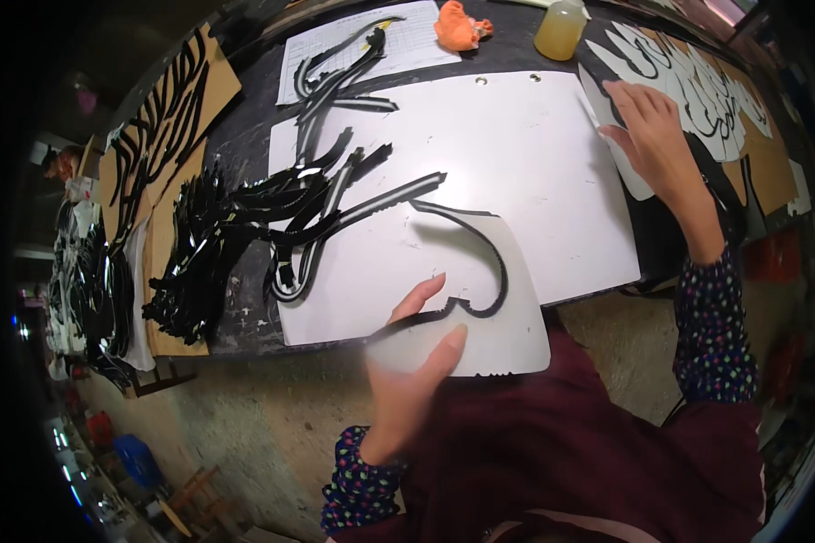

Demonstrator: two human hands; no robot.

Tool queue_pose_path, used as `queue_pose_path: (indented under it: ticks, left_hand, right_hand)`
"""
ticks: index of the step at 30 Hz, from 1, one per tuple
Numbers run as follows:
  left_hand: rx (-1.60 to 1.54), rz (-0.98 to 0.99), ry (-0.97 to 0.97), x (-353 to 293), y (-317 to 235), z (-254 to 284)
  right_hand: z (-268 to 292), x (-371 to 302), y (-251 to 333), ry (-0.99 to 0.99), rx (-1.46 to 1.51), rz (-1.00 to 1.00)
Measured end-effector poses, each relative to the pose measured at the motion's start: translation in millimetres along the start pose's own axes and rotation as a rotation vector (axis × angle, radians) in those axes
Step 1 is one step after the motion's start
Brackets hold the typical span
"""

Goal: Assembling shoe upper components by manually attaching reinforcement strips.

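Note:
My left hand [406, 389] grips a thin pale grey sheet piece [507, 335] near the table's front edge, thumb on top and fingers beneath. The piece has a curved cutout, and a black edging strip [501, 271] follows that curve. My right hand [647, 136] is at the right of the table, fingers stretched out and thumb apart. It is over a pale sheet piece [638, 185] lying there; whether it touches this piece I cannot tell. To the left of my left hand lies a tangled heap of black strips [204, 244], some reaching onto the white board [552, 217].
Several pale cut pieces with black edges [697, 90] lie on cardboard at the right. A bottle of yellow liquid [561, 32], a crumpled orange cloth [460, 27] and a printed paper sheet [426, 45] are at the back. Cardboard with black strips [172, 109] lies at the left.

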State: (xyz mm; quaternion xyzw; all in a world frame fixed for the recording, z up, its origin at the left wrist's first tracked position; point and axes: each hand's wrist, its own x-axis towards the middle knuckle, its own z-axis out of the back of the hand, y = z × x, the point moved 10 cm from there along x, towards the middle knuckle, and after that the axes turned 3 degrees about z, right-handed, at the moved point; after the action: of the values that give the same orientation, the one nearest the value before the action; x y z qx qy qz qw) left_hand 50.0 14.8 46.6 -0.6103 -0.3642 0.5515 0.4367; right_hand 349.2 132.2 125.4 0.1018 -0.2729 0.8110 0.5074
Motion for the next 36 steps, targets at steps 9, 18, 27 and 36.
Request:
queue_pose_path:
  ticks: [9,18,27,36]
  left_hand:
    - [-0.329,-0.105,0.279,24.0,-47.7,-33.4]
    - [0.678,-0.688,-0.294,68.3,-59.1,30.6]
    - [1.285,-1.000,-0.247,83.4,-54.6,12.9]
    - [1.415,-1.094,-0.212,85.2,-51.7,5.2]
  right_hand:
    - [46.5,-9.5,149.3,0.465,1.530,0.151]
    - [-32.6,-32.8,85.4,0.643,1.755,-0.824]
    - [-20.0,-41.1,55.9,0.935,0.769,-0.751]
    - [13.5,-10.4,171.1,0.321,0.709,-0.023]
